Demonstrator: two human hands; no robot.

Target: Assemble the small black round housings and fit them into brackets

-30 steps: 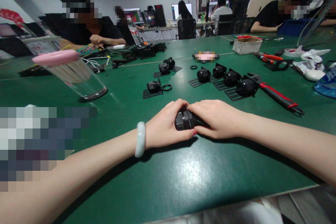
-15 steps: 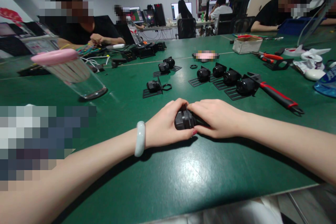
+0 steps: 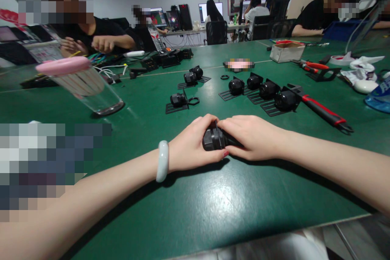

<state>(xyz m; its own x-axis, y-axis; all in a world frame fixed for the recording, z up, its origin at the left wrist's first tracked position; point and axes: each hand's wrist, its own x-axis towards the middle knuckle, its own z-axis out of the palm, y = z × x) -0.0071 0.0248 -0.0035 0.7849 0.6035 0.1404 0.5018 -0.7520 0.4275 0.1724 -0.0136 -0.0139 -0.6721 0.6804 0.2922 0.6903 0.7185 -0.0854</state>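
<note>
A: Black plastic fitting: location?
B: Centre of green table, gripped both ends. Left hand at 9 o'clock, fingers curled tight; right hand at 3 o'clock, likewise closed round it.

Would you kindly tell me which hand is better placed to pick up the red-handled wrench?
Right, probably: the red-handled wrench lies to the right of the right hand, so the left hand would have to cross over. Both grip the black fitting.
</note>
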